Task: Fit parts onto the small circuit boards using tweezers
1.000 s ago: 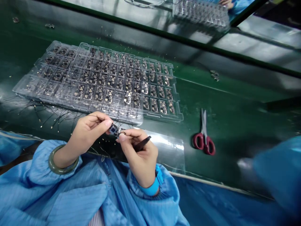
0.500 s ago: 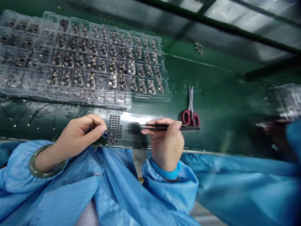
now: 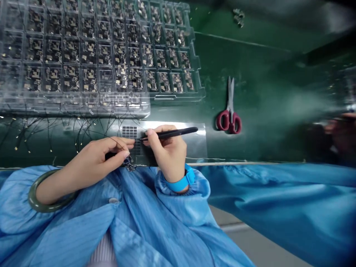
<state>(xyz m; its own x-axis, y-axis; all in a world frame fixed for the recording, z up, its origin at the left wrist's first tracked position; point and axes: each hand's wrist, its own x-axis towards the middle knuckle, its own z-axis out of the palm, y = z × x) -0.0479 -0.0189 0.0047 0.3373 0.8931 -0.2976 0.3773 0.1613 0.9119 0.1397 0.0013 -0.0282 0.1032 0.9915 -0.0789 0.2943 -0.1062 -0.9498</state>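
Observation:
Between thumb and fingers, my left hand (image 3: 102,157) pinches a small circuit board (image 3: 129,163) close to the bench's front edge. A thin dark wire runs by those fingers; where it ends is hidden. Black tweezers (image 3: 178,132) lie in my right hand (image 3: 168,150), which is closed around them like a pen. Their tips point left, at a grid of small dark stickers (image 3: 129,131) on a clear sheet (image 3: 196,144). Whether the tips touch a sticker I cannot tell. The left fingertips rest beside the same grid.
Clear compartment trays (image 3: 178,97) full of circuit boards stand behind the hands. Several thin black cables (image 3: 80,129) lie along their front. Red-handled scissors (image 3: 229,118) are on the green bench (image 3: 267,129) at right, with small metal parts (image 3: 238,17) farther back. A blurred hand (image 3: 338,128) shows far right.
My right hand has moved left with the tweezers, bringing their tips to the sticker grid. My left hand still holds the circuit board. The camera view has tilted downward.

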